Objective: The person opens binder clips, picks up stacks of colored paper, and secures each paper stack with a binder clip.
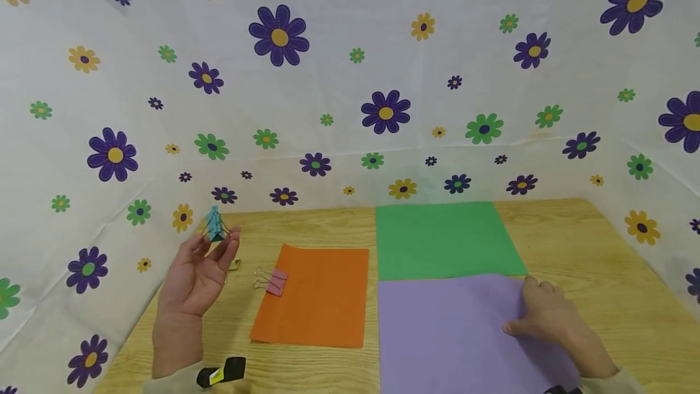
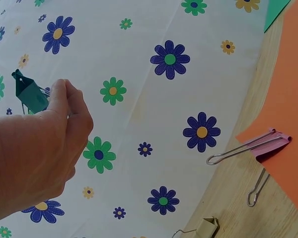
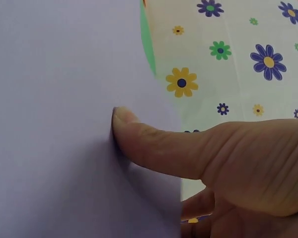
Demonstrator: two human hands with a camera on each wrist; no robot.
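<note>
A teal binder clip (image 1: 215, 225) is raised off the table at the left, its wire handles pinched between the thumb and fingers of my left hand (image 1: 194, 281). In the left wrist view the same clip (image 2: 33, 95) shows beyond the fingers. My right hand (image 1: 552, 315) grips a purple sheet (image 1: 443, 333) by its right edge, which lifts and bends there. The right wrist view has the thumb (image 3: 154, 144) on top of the sheet, with the other fingers mostly hidden behind it.
Between the hands lies an orange sheet (image 1: 328, 303) with a pink binder clip (image 1: 277, 283) on its left edge. Behind the purple sheet is a green sheet (image 1: 443, 239). A yellowish binder clip (image 2: 207, 228) lies near the left hand. Flower-printed cloth (image 1: 339, 29) surrounds the wooden table (image 1: 607, 266).
</note>
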